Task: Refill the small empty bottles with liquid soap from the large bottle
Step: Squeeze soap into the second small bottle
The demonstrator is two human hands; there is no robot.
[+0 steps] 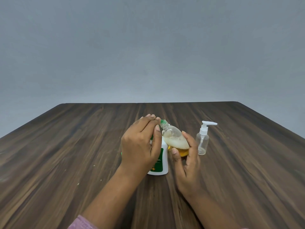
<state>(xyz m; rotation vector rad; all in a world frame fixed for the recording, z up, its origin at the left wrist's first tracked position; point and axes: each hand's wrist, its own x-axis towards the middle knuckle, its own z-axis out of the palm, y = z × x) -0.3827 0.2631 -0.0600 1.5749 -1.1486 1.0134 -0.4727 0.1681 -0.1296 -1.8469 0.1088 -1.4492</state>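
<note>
On the dark wooden table (66, 146), the white large bottle (162, 162) stands upright behind your left hand (140, 146), whose fingers pinch a green cap (163, 121) at the tilted small bottle (175, 138)'s neck. Your right hand (186, 162) grips that bottle, part-filled with amber soap and foam. A clear pump bottle (202, 142) stands just beside it.

A dark brown wood-grain surface (66, 146) fills the near half of the view, its far edge straight, with corners at far left and far right. Behind it stands a plain grey-blue wall (148, 47), softly and evenly lit.
</note>
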